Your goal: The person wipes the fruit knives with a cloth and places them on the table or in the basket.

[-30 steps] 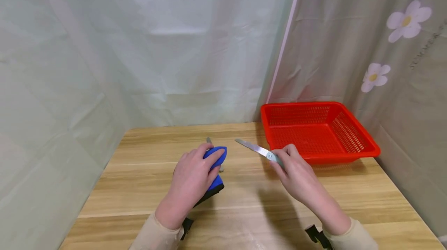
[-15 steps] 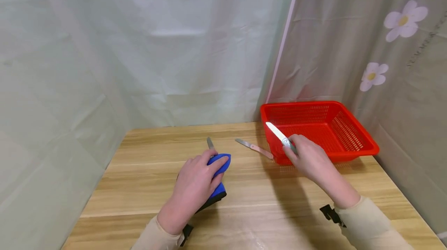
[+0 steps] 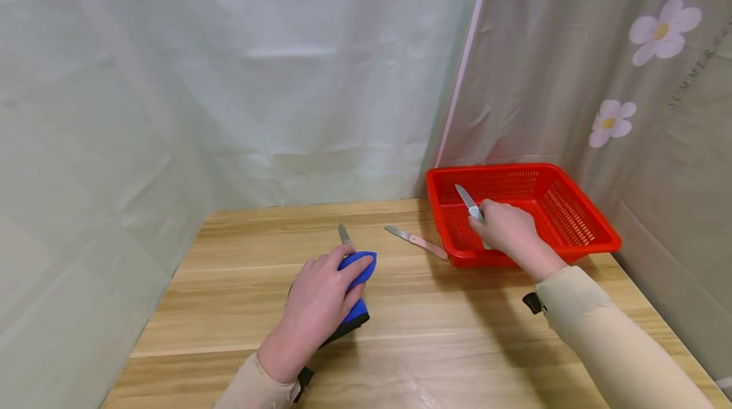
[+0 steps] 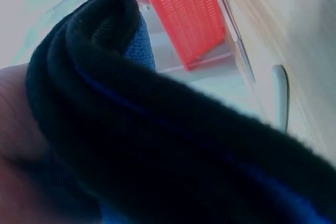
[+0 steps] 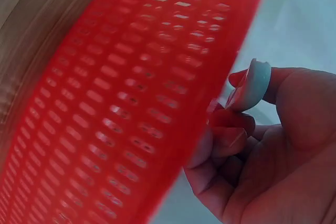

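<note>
Writing: "SUMMER" in dark capitals on grey curtain [image 3: 549, 79], beside printed white flowers [image 3: 661, 31]; following letters unclear. Right hand [image 3: 508, 226] pinches a pale blue-green knife [image 3: 469, 201], smooth handle, metal blade, at the red basket [image 3: 591, 248]; contact with the basket's floor: can't tell. Basket: perforated plastic, rectangular, flared rim. Left hand [image 3: 320, 298] grips a blue cloth [image 3: 358, 310], fuzzy, folded, black edging. Pink-handled knife [image 3: 429, 246] lies by the basket on wood-grain surface [image 3: 412, 339]. Another pale-handled knife [image 4: 281, 98] near left hand, rounded end. Hands well apart.
</note>
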Demonstrator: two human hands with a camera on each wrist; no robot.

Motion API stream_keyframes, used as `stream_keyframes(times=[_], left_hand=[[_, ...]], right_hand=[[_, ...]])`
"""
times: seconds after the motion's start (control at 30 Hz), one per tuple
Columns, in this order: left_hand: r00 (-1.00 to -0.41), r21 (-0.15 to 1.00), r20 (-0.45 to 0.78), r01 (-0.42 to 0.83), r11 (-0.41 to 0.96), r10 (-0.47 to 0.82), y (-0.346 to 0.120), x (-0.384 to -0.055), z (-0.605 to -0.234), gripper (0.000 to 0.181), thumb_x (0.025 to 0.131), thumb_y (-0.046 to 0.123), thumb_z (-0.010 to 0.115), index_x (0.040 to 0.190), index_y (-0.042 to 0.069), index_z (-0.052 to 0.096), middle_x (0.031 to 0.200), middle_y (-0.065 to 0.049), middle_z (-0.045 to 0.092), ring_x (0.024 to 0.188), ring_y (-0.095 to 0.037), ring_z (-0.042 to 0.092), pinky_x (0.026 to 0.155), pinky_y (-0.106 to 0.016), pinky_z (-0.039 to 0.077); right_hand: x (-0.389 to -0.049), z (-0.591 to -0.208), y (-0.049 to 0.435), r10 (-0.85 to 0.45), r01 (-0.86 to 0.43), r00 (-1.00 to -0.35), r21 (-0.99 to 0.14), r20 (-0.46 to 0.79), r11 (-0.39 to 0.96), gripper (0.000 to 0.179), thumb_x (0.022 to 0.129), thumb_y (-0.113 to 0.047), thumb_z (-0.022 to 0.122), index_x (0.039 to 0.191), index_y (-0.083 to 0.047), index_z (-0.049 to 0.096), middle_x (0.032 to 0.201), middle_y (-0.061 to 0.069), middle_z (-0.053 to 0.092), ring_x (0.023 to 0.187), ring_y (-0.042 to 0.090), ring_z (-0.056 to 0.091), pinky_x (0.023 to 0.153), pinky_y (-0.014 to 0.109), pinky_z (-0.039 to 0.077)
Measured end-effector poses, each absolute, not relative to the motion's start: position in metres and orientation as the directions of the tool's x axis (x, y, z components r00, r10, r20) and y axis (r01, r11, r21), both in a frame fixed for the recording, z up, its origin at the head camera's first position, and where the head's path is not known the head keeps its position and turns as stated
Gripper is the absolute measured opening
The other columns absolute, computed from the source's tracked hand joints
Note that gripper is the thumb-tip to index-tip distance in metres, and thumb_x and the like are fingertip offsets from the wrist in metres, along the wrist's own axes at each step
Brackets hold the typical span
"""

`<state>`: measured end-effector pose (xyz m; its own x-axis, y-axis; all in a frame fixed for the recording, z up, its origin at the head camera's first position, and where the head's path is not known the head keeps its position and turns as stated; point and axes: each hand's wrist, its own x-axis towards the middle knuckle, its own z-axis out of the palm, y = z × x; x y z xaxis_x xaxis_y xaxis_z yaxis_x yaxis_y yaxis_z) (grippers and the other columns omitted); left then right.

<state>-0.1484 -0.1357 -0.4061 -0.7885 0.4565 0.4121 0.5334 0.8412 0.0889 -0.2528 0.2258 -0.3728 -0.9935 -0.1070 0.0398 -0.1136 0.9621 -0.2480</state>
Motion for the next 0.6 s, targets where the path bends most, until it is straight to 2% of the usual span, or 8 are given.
stream_keyframes(times=[0.37, 0.6], left_hand=[[-0.801, 0.1, 0.402, 0.52, 0.848, 0.444, -0.138, -0.153, -0.413, 0.048, 0.098, 0.031, 0.088, 0.144, 0.022, 0.076, 0.14, -0.014, 0.068, 0.115, -0.035, 0.073, 0.091, -0.053, 0.061], [-0.802, 0.102, 0.404, 0.517, 0.85, 0.44, -0.138, -0.153, -0.417, 0.047, 0.098, 0.031, 0.088, 0.143, 0.022, 0.077, 0.139, -0.014, 0.068, 0.115, -0.035, 0.073, 0.09, -0.053, 0.061]], right_hand=[[-0.288, -0.391, 0.22, -0.03, 0.014, -0.977, -0.202, -0.212, 0.979, 0.033, 0.105, -0.036, 0.069, 0.086, -0.009, 0.065, 0.074, 0.007, 0.064, 0.074, 0.026, 0.061, 0.069, 0.042, 0.051], [-0.295, -0.406, 0.216, -0.009, 0.031, -0.958, -0.133, -0.286, 0.991, 0.031, 0.103, -0.035, 0.071, 0.083, -0.011, 0.067, 0.077, 0.008, 0.062, 0.078, 0.025, 0.061, 0.075, 0.044, 0.052]])
